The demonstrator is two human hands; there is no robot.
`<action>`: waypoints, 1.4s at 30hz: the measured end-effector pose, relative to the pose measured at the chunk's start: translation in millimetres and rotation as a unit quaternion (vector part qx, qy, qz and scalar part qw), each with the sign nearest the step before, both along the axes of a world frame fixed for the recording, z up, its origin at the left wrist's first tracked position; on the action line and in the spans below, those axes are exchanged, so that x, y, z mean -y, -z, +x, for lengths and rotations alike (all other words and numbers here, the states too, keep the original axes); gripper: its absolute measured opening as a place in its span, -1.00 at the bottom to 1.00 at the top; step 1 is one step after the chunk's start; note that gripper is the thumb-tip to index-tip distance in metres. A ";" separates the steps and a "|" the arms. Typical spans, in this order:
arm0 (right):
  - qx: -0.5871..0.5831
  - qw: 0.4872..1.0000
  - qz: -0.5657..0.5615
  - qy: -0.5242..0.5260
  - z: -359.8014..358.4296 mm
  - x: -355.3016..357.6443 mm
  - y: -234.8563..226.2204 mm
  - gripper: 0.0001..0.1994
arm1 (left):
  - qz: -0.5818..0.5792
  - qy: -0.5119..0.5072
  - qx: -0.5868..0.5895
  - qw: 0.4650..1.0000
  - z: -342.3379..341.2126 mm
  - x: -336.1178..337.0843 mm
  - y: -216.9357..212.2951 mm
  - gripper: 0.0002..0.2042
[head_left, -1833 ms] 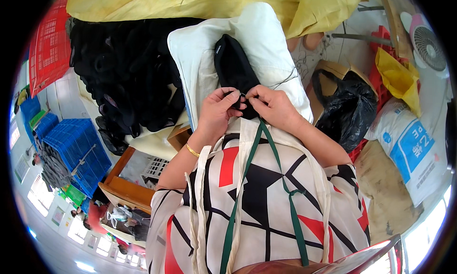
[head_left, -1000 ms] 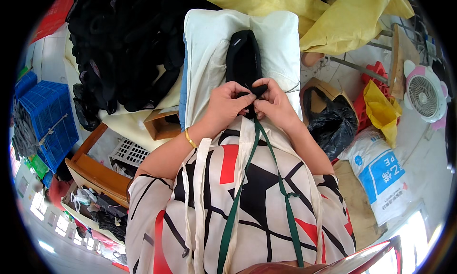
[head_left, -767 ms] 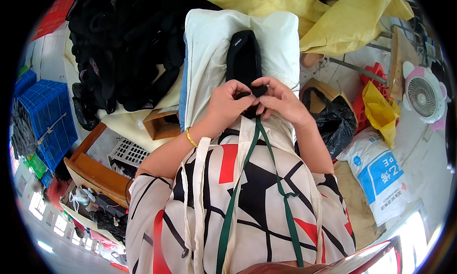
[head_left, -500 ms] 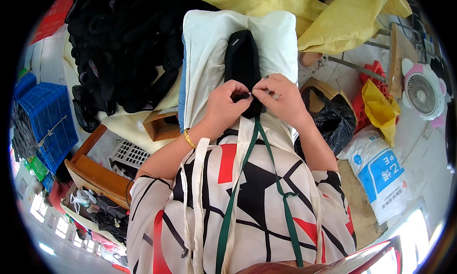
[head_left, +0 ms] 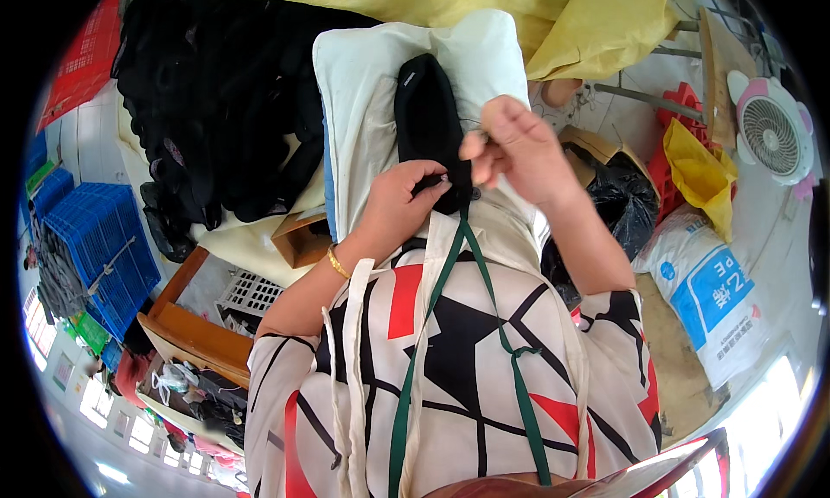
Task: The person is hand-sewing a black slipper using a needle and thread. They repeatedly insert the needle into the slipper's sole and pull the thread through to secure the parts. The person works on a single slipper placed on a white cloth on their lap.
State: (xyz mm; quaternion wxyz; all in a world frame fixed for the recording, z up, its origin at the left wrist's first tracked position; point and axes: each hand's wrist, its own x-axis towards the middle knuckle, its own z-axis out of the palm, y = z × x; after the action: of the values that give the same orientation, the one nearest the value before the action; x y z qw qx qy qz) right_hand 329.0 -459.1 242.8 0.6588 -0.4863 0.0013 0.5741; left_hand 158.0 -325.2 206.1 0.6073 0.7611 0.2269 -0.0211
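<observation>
A black slipper-shaped piece [head_left: 430, 126] is lying lengthwise on a white cushion [head_left: 367, 109] — its near end is being pinched by the left hand [head_left: 402, 200]. The right hand [head_left: 519, 148] is being held just beside it, fingertips closed on something too small to tell. A heap of black pieces [head_left: 225, 109] is lying left of the cushion — yellow cloth [head_left: 519, 14] beyond.

A white woven plastic sack with a blue printed panel [head_left: 711, 288] lies on the floor at the right. Just above it sits a black plastic bag [head_left: 618, 206], with a small open brown cardboard box [head_left: 298, 239] left of centre.
</observation>
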 end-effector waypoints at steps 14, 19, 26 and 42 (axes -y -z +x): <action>0.379 0.745 -0.036 0.548 186.2 148.1 -54.6 -0.91 | 0.103 0.040 0.117 0.987 -9.5 3.8 8.3 -0.78; 0.324 0.923 -0.084 0.189 66.7 64.9 22.0 -0.93 | 0.111 0.041 0.065 0.991 -10.8 0.7 -0.9 -0.80; 0.172 0.983 -0.019 -0.064 -59.8 -0.5 96.5 -0.87 | 0.125 0.098 0.013 0.987 -10.5 -30.6 -21.4 -0.80; 0.447 0.860 -0.071 -0.236 -68.2 9.5 45.9 -0.84 | 0.379 0.152 0.226 0.885 -50.9 -32.6 10.7 -0.75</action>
State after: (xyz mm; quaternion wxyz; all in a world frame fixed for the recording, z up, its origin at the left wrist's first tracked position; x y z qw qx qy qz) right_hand 260.8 -468.6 196.9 0.3967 -0.7221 -0.3675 0.4314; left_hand 107.1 -292.7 195.4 0.2973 0.9423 -0.0442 0.1475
